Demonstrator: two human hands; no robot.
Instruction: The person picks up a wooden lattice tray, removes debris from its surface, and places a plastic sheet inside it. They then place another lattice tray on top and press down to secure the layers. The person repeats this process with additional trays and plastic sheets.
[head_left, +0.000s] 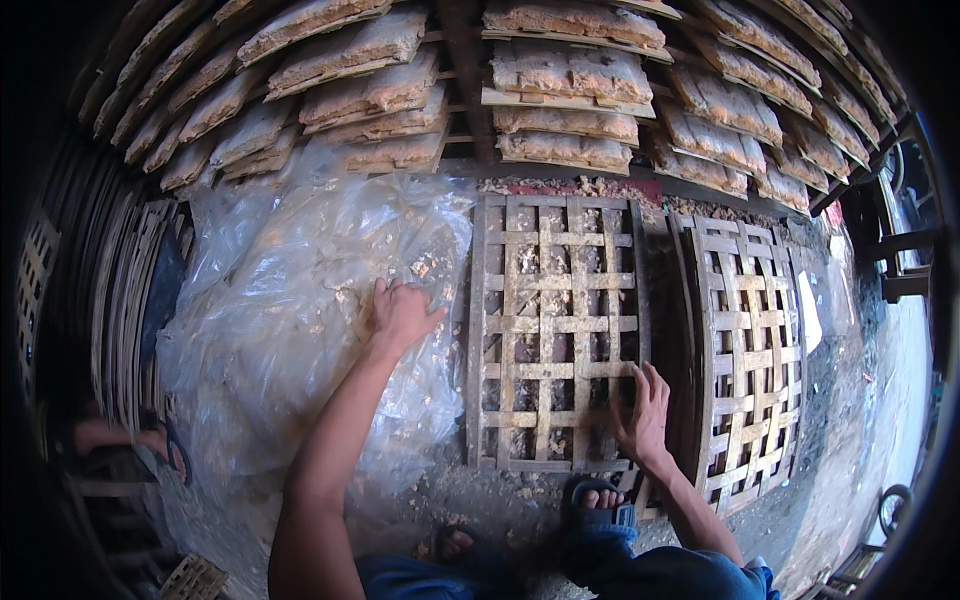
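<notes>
My left hand (402,314) rests over the crumpled clear plastic sheet (270,340), its thumb apart from the fingers and nothing gripped. Pale crumbs are scattered on the plastic. At the right edge of a flat woven-slat rack (540,322) is my right hand (645,412), fingers apart and slightly bent; whether it touches the frame I cannot tell. Through the rack's square gaps show dark ground and crumbs.
A second woven rack (745,360) lies on top of others at the right. Thick orange-tan slabs (570,75) fill shelves along the far side. Several thin racks (125,310) stand on edge at the left. Another person's foot (165,445) shows at lower left.
</notes>
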